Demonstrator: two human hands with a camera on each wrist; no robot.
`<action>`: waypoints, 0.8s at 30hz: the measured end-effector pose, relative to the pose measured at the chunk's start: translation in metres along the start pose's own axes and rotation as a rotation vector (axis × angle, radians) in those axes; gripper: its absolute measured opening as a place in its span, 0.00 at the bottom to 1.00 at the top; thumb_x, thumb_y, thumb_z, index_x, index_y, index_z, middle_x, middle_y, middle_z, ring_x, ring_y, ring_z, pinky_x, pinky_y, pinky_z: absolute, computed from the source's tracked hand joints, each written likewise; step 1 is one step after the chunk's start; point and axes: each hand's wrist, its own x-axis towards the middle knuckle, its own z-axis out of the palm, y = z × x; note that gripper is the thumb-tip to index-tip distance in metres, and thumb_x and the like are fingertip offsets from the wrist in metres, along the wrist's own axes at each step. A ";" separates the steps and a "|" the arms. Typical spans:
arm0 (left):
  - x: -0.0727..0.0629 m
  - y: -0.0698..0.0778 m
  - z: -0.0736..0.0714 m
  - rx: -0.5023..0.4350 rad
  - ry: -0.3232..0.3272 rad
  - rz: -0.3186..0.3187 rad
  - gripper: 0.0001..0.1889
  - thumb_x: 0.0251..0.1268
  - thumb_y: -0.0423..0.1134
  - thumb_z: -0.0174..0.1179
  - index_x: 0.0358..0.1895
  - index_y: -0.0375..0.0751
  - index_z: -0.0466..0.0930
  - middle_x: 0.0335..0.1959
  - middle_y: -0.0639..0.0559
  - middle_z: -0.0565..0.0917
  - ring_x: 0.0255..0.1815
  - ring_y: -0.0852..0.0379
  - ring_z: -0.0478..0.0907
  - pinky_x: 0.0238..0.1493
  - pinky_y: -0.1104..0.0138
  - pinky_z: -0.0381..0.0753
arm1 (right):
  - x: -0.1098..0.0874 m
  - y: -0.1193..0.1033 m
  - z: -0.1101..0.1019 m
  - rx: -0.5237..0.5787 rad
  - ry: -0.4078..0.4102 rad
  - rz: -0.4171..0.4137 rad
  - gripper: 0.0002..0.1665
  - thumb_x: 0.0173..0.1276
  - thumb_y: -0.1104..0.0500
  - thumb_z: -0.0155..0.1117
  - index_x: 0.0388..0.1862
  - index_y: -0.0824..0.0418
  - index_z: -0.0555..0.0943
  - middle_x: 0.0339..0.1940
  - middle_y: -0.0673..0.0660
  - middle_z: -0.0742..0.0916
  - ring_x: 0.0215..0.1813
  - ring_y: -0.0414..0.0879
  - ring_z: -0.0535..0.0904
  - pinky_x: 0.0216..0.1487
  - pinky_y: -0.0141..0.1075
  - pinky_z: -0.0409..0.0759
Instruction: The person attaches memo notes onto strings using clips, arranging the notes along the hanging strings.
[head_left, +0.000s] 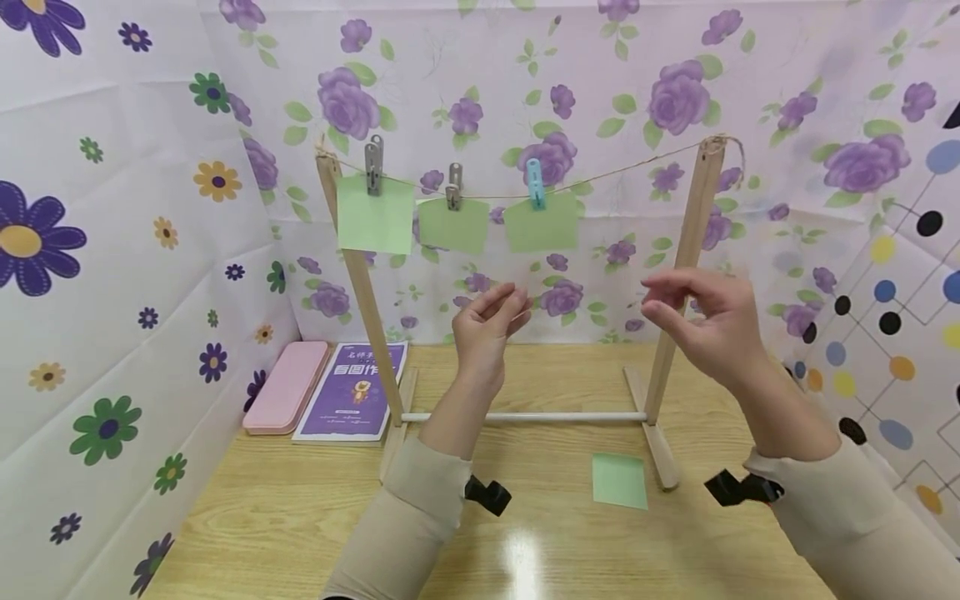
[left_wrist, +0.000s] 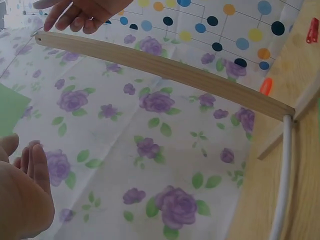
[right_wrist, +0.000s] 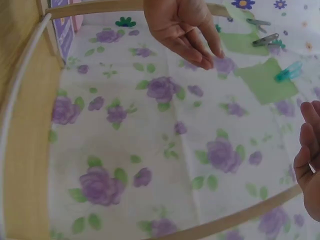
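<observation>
Both hands are raised before a wooden frame and hold nothing. My left hand (head_left: pixel 482 337) hovers below the middle and right green paper notes, its fingers loosely bent. Beside the right post (head_left: pixel 701 208), my right hand (head_left: pixel 712 325) has its thumb and fingers apart. Across the top runs a thin twine (head_left: pixel 630 167), tied to both posts. From it hang three green notes: a left one (head_left: pixel 375 225) under a grey clothespin (head_left: pixel 374 167), a middle one (head_left: pixel 453 229) under another grey clothespin (head_left: pixel 453 187), and a right one (head_left: pixel 542 227) under a blue clothespin (head_left: pixel 535 185).
One more green note (head_left: pixel 619 481) lies on the wooden table (head_left: pixel 540 517) near the frame's right foot (head_left: pixel 660 457). A white rod (head_left: pixel 566 416) joins the posts low down. At the left sit a purple book (head_left: pixel 356 396) and a pink case (head_left: pixel 288 387). A red clip (left_wrist: pixel 312 31) lies on the table.
</observation>
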 end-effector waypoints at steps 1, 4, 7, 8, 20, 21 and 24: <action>-0.002 -0.005 -0.005 0.020 0.001 -0.012 0.13 0.64 0.31 0.70 0.49 0.30 0.84 0.37 0.47 0.88 0.38 0.56 0.88 0.50 0.62 0.89 | -0.009 0.002 -0.002 0.003 -0.002 0.033 0.24 0.68 0.54 0.73 0.39 0.78 0.84 0.31 0.48 0.88 0.29 0.36 0.78 0.32 0.22 0.76; -0.009 -0.022 -0.019 0.090 -0.012 -0.066 0.15 0.63 0.33 0.71 0.50 0.30 0.83 0.38 0.46 0.88 0.39 0.56 0.88 0.50 0.62 0.89 | -0.039 0.007 -0.010 -0.038 -0.019 0.140 0.10 0.67 0.68 0.71 0.41 0.76 0.84 0.30 0.48 0.87 0.30 0.36 0.78 0.34 0.21 0.77; -0.019 -0.042 -0.030 0.169 -0.051 -0.113 0.15 0.64 0.34 0.71 0.51 0.31 0.83 0.39 0.46 0.89 0.40 0.56 0.88 0.50 0.61 0.89 | -0.070 0.014 -0.018 -0.106 -0.038 0.244 0.10 0.60 0.79 0.68 0.41 0.75 0.85 0.29 0.47 0.87 0.31 0.37 0.77 0.35 0.21 0.77; -0.023 -0.048 -0.034 0.198 -0.064 -0.123 0.15 0.64 0.34 0.71 0.50 0.31 0.83 0.40 0.46 0.89 0.41 0.55 0.88 0.50 0.61 0.89 | -0.079 0.016 -0.020 -0.139 -0.048 0.270 0.11 0.59 0.80 0.68 0.41 0.74 0.85 0.30 0.47 0.87 0.32 0.36 0.76 0.36 0.21 0.76; -0.062 -0.095 -0.074 0.498 -0.181 -0.206 0.18 0.65 0.47 0.70 0.52 0.41 0.84 0.48 0.51 0.87 0.50 0.51 0.85 0.55 0.63 0.86 | -0.165 0.032 -0.040 -0.306 -0.001 0.564 0.09 0.64 0.73 0.70 0.42 0.64 0.87 0.28 0.48 0.88 0.29 0.37 0.79 0.30 0.23 0.75; -0.065 -0.097 -0.076 0.516 -0.191 -0.202 0.17 0.66 0.47 0.70 0.52 0.42 0.85 0.49 0.53 0.87 0.50 0.52 0.85 0.55 0.63 0.86 | -0.171 0.034 -0.041 -0.314 0.002 0.575 0.09 0.64 0.73 0.70 0.42 0.64 0.87 0.28 0.47 0.89 0.29 0.37 0.79 0.30 0.23 0.76; -0.071 -0.105 -0.080 0.583 -0.203 -0.186 0.16 0.65 0.48 0.71 0.50 0.46 0.86 0.49 0.56 0.86 0.50 0.56 0.84 0.54 0.65 0.86 | -0.187 0.039 -0.047 -0.359 -0.013 0.632 0.06 0.67 0.68 0.71 0.42 0.63 0.88 0.30 0.49 0.89 0.30 0.37 0.80 0.31 0.21 0.77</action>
